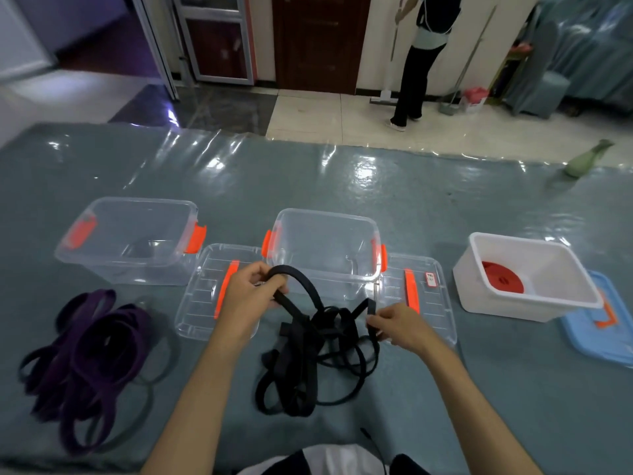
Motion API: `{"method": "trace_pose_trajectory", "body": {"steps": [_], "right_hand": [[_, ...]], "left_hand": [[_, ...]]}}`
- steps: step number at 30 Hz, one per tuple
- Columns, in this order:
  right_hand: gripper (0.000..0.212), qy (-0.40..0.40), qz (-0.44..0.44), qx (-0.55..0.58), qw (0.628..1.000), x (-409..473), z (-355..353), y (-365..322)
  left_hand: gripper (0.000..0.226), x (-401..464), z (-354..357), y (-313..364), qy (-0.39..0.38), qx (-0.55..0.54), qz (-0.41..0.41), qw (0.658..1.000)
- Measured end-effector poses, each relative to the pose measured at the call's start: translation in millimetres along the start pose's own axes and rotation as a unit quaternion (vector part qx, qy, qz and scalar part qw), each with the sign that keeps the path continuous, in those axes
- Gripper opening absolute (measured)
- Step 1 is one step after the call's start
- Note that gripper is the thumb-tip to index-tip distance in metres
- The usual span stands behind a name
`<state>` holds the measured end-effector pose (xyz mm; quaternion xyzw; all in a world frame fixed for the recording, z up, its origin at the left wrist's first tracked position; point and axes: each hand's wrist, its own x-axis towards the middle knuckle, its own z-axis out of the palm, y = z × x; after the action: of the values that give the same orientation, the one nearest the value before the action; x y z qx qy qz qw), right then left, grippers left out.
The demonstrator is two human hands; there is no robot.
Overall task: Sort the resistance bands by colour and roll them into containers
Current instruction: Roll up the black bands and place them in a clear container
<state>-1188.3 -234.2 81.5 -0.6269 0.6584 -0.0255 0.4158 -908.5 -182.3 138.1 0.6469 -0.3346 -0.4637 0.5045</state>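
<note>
A tangle of black resistance bands [308, 354] lies on the table in front of me. My left hand [250, 293] grips a loop of one black band, lifted above the pile. My right hand [397, 323] pinches another part of a black band at the pile's right side. A heap of purple bands [89, 358] lies at the left. Two clear containers with orange latches stand behind, one at the left [126, 234] and one in the middle [325, 245]. At the right, a white container [555, 272] holds a rolled red band [503, 277].
Two clear lids [202, 303] [431, 296] lie flat beside the clear containers, and a blue lid [603, 330] lies at the far right. A green bottle [585, 161] rests near the table's far edge. A person with a mop stands on the floor beyond.
</note>
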Motion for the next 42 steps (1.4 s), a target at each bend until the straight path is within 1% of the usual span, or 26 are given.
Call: {"method": "trace_pose_trajectory", "body": {"steps": [1,3,4,5,6,8,9,10,12,13,15,17,19,21,23,25,27,29,31,33,35,38,40,42], "right_hand": [[0.041,-0.012,0.019,-0.054,0.998,4.6,2.6,3.2],[0.037,-0.028,0.049,-0.170,0.984,9.9,4.6,1.3],[0.031,-0.025,0.049,-0.210,0.976,11.0,4.2,-2.9],[0.026,-0.013,0.029,-0.224,0.974,12.0,2.8,-7.7],[0.031,0.005,-0.001,-0.206,0.978,11.4,-0.6,-15.0],[0.047,0.038,-0.095,-0.092,0.991,5.6,-8.2,-34.7],[0.053,0.041,-0.148,-0.028,0.988,1.5,-11.8,-46.1],[0.060,0.030,-0.193,0.027,0.980,-3.9,-15.5,-59.5],[0.068,-0.022,-0.254,0.089,0.963,-15.0,-20.0,-85.8],[0.066,-0.043,-0.274,0.106,0.955,-19.1,-21.3,-97.1],[0.052,-0.048,-0.305,0.131,0.942,-22.9,-21.2,-113.7],[0.037,-0.012,-0.331,0.151,0.931,-24.0,-22.0,-126.0],[0.028,0.035,-0.337,0.187,0.922,-21.8,-23.5,-131.6],[0.028,0.050,-0.315,0.267,0.909,-19.7,-28.2,-133.7],[0.034,0.053,-0.311,0.309,0.897,-19.5,-35.7,-135.8],[0.039,0.045,-0.334,0.298,0.893,-22.7,-43.2,-139.6],[0.043,0.036,-0.363,0.257,0.895,-27.1,-49.1,-144.1],[0.045,0.059,-0.384,0.177,0.904,-28.8,-53.0,-145.4],[0.043,0.091,-0.385,0.127,0.910,-32.6,-57.6,-143.9],[0.040,0.112,-0.388,0.131,0.905,-38.9,-61.9,-140.1],[0.035,0.138,-0.400,0.167,0.890,-46.3,-64.4,-135.0],[0.031,0.216,-0.401,0.169,0.874,-53.7,-66.5,-127.2],[0.029,0.283,-0.387,0.126,0.868,-54.6,-68.2,-119.8],[0.021,0.348,-0.367,0.068,0.860,-54.6,-69.4,-112.3]], "left_hand": [[0.012,0.1,-0.1,5.7,-0.008,-0.015,-0.009,1.000],[0.007,2.1,0.3,14.1,-0.020,-0.029,-0.014,0.999],[0.007,4.0,1.1,17.1,-0.021,-0.028,-0.013,0.999],[0.010,7.0,1.9,18.6,-0.018,-0.023,-0.012,1.000],[0.013,9.6,2.9,20.1,-0.016,-0.015,-0.013,1.000],[0.016,13.7,6.1,24.8,-0.018,-0.003,-0.012,1.000],[0.015,14.9,8.0,28.1,-0.020,-0.004,-0.013,1.000],[0.014,16.2,10.0,31.1,-0.023,-0.006,-0.012,1.000],[0.015,16.9,13.8,39.0,-0.035,-0.010,-0.006,0.999],[0.016,16.9,15.9,42.6,-0.045,-0.013,0.000,0.999],[0.018,15.0,20.6,48.3,-0.072,-0.025,0.014,0.997],[0.017,11.9,23.1,54.4,-0.111,-0.058,0.026,0.992],[0.018,8.8,22.7,60.2,-0.155,-0.101,0.044,0.982],[0.022,7.1,20.7,66.1,-0.169,-0.094,0.085,0.977],[0.022,6.9,19.8,69.4,-0.151,-0.044,0.148,0.976],[0.022,5.0,23.3,70.8,-0.136,-0.014,0.189,0.972],[0.019,1.4,30.1,71.3,-0.122,-0.013,0.206,0.971],[0.018,-3.8,36.5,72.0,-0.108,-0.018,0.216,0.970],[0.017,-9.9,40.1,73.5,-0.096,-0.009,0.222,0.970],[0.018,-14.0,41.6,74.3,-0.092,0.004,0.217,0.972],[0.019,-15.0,42.5,73.2,-0.095,0.027,0.216,0.971],[0.018,-17.2,42.7,72.6,-0.112,0.063,0.218,0.968],[0.018,-21.6,40.5,72.2,-0.125,0.057,0.211,0.968],[0.019,-26.3,36.7,72.7,-0.128,0.064,0.216,0.966]]}}
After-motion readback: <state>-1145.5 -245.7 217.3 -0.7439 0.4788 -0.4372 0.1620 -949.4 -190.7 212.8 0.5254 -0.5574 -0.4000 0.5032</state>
